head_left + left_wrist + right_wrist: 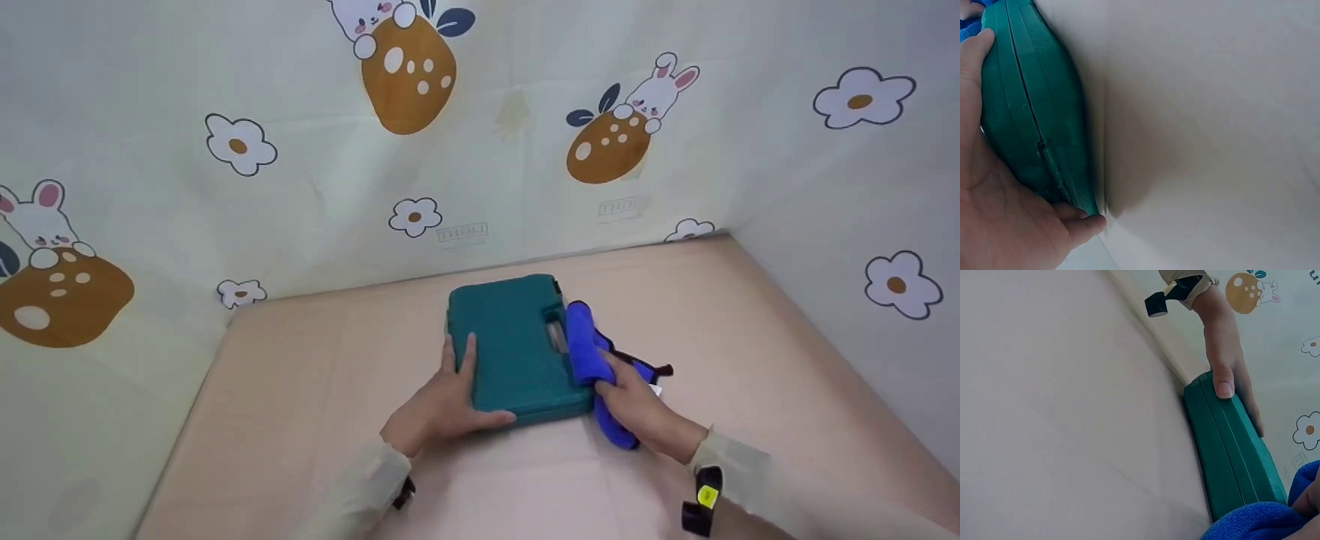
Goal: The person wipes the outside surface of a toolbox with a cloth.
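A flat teal plastic carrying case [506, 341] lies on the table, its handle opening [556, 336] toward the right. At its near left corner is my left hand [442, 401], two straight fingers reaching along the left side and top. The left thumb lies against the near side, as the left wrist view also shows, where a seam runs along the case [1022, 84]. My right hand [637, 405] grips a bunched blue cloth [589, 345] with dark edging and a small white tag. This cloth overlaps the right edge of the case beside the handle; in the right wrist view the blue cloth [1258, 520] covers the near right corner.
A beige cover lies over the table [337, 360]. Behind and to both sides rise pale curtains [315, 202] printed with rabbits and flowers. Dark straps are on both wrists, the right strap [703, 499] bearing a yellow piece.
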Demonstrator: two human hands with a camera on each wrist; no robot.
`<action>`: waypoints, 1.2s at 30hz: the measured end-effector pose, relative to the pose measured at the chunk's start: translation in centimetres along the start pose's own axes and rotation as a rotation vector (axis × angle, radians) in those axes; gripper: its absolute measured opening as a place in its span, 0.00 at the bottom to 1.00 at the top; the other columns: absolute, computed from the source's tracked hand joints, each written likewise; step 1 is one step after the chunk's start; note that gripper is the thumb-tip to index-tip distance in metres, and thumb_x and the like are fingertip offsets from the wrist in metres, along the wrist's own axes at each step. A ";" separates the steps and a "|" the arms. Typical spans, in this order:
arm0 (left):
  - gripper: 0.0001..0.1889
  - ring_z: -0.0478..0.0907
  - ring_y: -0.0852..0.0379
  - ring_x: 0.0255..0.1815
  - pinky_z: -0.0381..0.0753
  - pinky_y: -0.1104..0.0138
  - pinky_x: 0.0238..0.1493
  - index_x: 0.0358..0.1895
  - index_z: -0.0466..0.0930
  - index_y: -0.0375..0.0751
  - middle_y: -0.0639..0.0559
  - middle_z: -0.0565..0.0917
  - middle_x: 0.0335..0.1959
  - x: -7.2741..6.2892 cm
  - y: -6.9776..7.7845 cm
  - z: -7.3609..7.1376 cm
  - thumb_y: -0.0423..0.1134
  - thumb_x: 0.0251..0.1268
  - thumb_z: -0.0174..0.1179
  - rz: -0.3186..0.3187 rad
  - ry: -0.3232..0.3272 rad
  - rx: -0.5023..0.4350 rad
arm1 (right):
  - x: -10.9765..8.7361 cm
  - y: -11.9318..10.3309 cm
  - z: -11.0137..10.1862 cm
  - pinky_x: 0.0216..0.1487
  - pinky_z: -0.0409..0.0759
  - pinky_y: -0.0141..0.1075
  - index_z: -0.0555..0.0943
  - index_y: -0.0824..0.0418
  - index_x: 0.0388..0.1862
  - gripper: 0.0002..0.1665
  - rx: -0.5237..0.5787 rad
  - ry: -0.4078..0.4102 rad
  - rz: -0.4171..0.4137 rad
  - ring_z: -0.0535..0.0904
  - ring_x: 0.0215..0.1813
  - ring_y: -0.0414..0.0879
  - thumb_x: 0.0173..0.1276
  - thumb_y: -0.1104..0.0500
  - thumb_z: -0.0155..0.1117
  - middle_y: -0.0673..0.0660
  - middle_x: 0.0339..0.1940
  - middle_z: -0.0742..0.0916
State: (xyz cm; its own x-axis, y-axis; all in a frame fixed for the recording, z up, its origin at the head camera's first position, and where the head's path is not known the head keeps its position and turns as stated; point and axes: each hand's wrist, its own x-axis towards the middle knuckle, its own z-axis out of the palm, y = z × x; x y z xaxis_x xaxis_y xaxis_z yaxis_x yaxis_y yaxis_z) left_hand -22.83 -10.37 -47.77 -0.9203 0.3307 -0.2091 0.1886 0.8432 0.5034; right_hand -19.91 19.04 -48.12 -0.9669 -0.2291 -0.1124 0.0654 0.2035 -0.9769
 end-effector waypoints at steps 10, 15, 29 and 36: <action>0.73 0.57 0.33 0.76 0.70 0.43 0.65 0.83 0.27 0.52 0.38 0.27 0.82 0.2 -0.3 -0.3 0.81 0.43 0.63 0.043 0.004 0.000 | 0.1 -0.1 -0.2 0.75 0.46 0.58 0.52 0.67 0.82 0.37 -0.019 -0.014 -0.001 0.50 0.79 0.62 0.76 0.72 0.41 0.68 0.80 0.58; 0.73 0.57 0.33 0.76 0.69 0.43 0.65 0.83 0.27 0.53 0.39 0.27 0.82 0.3 -0.3 -0.2 0.82 0.42 0.63 0.030 0.003 0.007 | 0.1 -0.1 -0.4 0.75 0.45 0.58 0.51 0.67 0.82 0.36 -0.022 -0.023 0.009 0.49 0.80 0.62 0.77 0.72 0.41 0.69 0.81 0.57; 0.73 0.54 0.34 0.77 0.66 0.43 0.67 0.83 0.27 0.56 0.41 0.27 0.82 0.2 -0.2 -0.3 0.85 0.40 0.60 0.006 -0.013 0.026 | 0.6 0.3 -1.5 0.75 0.49 0.57 0.56 0.68 0.81 0.37 -0.161 -0.051 -0.147 0.54 0.79 0.59 0.73 0.75 0.43 0.66 0.79 0.63; 0.71 0.54 0.34 0.77 0.65 0.44 0.68 0.83 0.27 0.53 0.39 0.28 0.82 0.2 -0.4 -0.5 0.84 0.44 0.58 0.040 -0.007 0.049 | 0.9 -0.3 -1.5 0.73 0.52 0.61 0.64 0.68 0.78 0.34 -0.220 -0.051 -0.282 0.58 0.77 0.65 0.73 0.77 0.42 0.69 0.76 0.67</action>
State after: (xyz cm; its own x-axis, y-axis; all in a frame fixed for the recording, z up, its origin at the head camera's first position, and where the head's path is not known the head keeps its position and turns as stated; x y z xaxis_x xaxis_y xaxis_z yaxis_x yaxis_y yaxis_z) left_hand -23.24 -10.84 -47.64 -0.9094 0.3670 -0.1958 0.2414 0.8489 0.4702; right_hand -21.18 20.22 -47.68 -0.9254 -0.3514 0.1418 -0.2623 0.3240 -0.9089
